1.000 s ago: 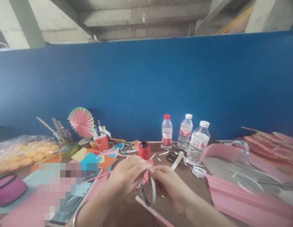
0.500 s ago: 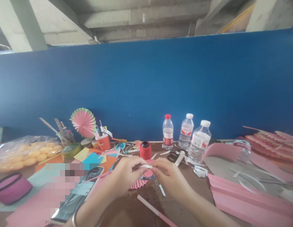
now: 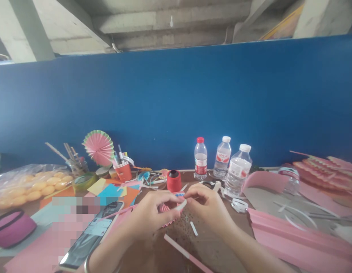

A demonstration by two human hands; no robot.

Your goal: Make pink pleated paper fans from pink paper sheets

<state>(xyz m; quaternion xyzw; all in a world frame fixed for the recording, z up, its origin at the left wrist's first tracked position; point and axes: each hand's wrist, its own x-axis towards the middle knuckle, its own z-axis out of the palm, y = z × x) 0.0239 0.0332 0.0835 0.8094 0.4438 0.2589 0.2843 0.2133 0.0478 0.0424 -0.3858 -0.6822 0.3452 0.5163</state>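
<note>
Between my hands is a small white strip. My left hand grips its left part between thumb and fingers. At its right end, the thumb and fingertips of my right hand are pinched together on the strip. Under and behind my left fingers lies a pink pleated paper piece, partly hidden. Just beyond the hands stands a red spool of thread. A short white strip and a longer pink and white strip lie on the brown table.
Three bottles stand behind my right hand, near scissors. Folded pink paper lies right. On the left are a phone, a purple roll, coloured paper, a red cup of pens and a bag of yellow balls.
The white strip has tilted, its right end now higher. My left fingers have spread a little, and my right hand has shifted slightly right and up. The view has moved slightly.
</note>
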